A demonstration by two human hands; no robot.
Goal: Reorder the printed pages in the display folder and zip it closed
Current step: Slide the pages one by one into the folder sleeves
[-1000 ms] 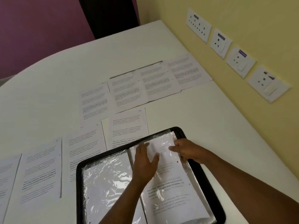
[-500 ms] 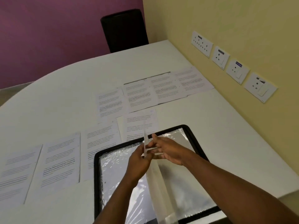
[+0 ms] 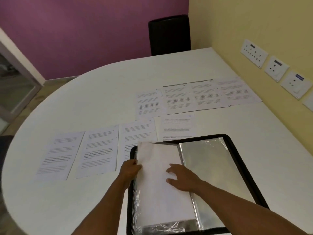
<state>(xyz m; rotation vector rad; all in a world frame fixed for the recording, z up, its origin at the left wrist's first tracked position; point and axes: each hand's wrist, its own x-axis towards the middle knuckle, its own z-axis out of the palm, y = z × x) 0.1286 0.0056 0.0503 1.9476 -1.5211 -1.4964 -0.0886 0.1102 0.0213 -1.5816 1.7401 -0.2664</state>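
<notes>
Head view, open display folder (image 3: 243, 168), sleeved blank page (image 3: 157, 182), empty sleeve (image 3: 213, 167)

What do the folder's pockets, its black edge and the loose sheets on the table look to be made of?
Pockets: thin clear plastic, glossy; they glare and wrinkle. Black edge: possibly fabric or soft plastic, matte; too blurred to tell. Loose sheets: plain white paper, matte, lying flat with printed lines. Table: smooth white, probably laminate.

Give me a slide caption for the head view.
Left hand grips a blank sheet over the open folder; right hand rests flat on it.
</notes>
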